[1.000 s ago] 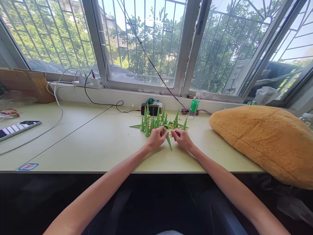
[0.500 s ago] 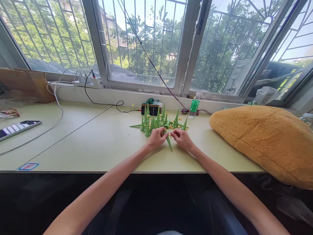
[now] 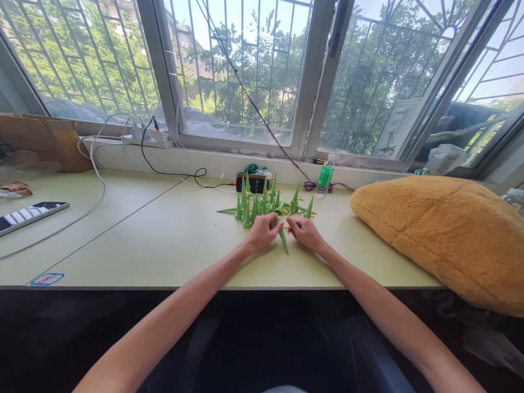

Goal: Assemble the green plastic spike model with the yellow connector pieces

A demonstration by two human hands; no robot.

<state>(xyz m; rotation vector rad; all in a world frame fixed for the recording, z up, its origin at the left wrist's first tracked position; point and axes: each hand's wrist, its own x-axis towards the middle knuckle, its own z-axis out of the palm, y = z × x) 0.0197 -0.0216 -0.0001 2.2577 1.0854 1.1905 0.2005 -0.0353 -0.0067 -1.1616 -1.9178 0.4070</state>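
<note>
My left hand (image 3: 263, 231) is closed around a green plastic watering spike (image 3: 284, 241), whose pointed end slants down toward me. Opposite it, my right hand (image 3: 305, 232) pinches a small yellow plastic piece (image 3: 287, 227), partly hidden by the fingers. The yellow piece is beside the spike; whether the two touch I cannot tell. Just beyond my hands is a cluster of similar green spikes (image 3: 246, 217), many upright on their wide ends and some lying flat. Little yellow parts (image 3: 312, 215) lie among them.
Behind the spikes a phone (image 3: 256, 184) with a lit screen leans upright, cabled. A green-labelled bottle (image 3: 325, 176) stands near the window. A large brown plush cushion (image 3: 442, 234) covers the table's right side. Another phone (image 3: 33, 215) and a white cable (image 3: 100, 191) lie at left.
Both hands stay almost in place. The yellow piece at my right fingertips shows more clearly, and the spike in my left hand has shifted very slightly.
</note>
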